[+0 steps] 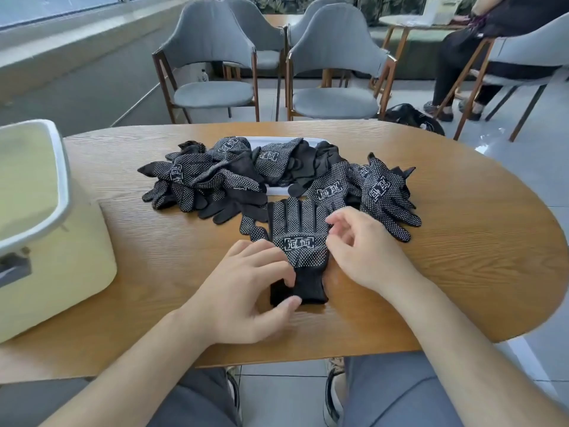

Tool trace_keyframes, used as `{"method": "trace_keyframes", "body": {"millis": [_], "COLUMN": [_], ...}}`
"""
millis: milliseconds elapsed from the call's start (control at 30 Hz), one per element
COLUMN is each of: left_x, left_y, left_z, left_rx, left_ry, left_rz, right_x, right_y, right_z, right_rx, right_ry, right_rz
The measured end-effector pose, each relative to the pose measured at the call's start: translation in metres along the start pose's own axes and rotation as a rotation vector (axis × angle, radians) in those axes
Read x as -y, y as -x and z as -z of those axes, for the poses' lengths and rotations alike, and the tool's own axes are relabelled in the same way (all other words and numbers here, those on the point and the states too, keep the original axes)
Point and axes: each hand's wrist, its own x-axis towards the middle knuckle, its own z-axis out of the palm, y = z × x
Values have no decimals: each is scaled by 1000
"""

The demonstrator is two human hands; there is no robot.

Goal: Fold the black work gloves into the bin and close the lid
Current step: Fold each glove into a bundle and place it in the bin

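Black glove (300,238) flat between left hand (246,291) and right hand (366,251)

1. Flat glove (300,241), near centre: matt black knitted cloth studded with small raised white dots and a white printed emblem; the cuff is plain ribbed knit
2. Heaped gloves (215,177), farther back: the same matt black knit, some faces dotted, some plain
3. Table (462,241): warm brown wood, grain plainly visible, soft satin sheen
4. Bin (61,257), left: smooth pale-yellow plastic with a white rim; white lid (277,140) under the heap, smooth plastic
5. Chairs (212,90), far: grey cloth upholstery on wooden frames
6. Floor (277,392): pale, glossy tiles
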Motion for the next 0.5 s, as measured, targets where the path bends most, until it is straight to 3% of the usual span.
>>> {"method": "trace_keyframes", "body": {"millis": [200,400,500], "left_x": [-1,5,4], "left_y": [-44,-35,-36], "left_z": [-20,-34,-34], "left_rx": [22,-7,-16], "left_ry": [-19,4,-8], "left_rz": [-45,-8,-27], "right_x": [-2,-9,-9], "right_y": [-36,-28,-33], "right_z": [-16,-22,-23], "right_rx": [-109,-280,-238], "right_ry": [90,-112,-77], "right_rz": [-95,82,115]}}
